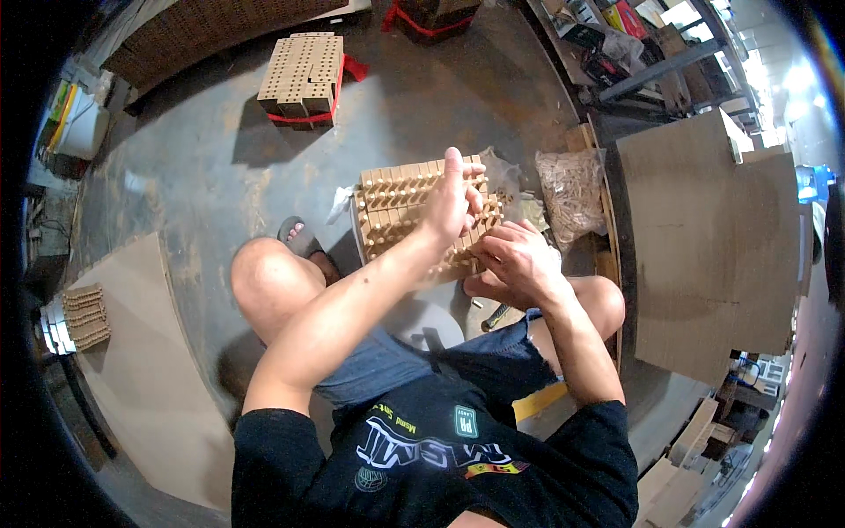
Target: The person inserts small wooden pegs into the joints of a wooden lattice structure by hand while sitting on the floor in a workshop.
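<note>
In front of my knees stands a block of light-brown wooden pieces [380, 195] set side by side, with rows of short wooden dowels [387, 231] sticking up from it. Over its right half is my left hand [452, 204], one finger pointing up and the others curled; whatever lies in the curl is hidden. My right hand [521, 259] is at the block's near right corner, fingertips pinched together low beside the dowels. What they pinch cannot be made out. A clear bag full of wooden dowels [570, 195] lies to the right of the block.
Another drilled block [304, 75] bound with red strap stands on the floor ahead. A large cardboard sheet [704, 255] is at right, a flat board [132, 370] at left with a small stack of pieces [86, 315]. Metal shelving [660, 70] rises at the far right.
</note>
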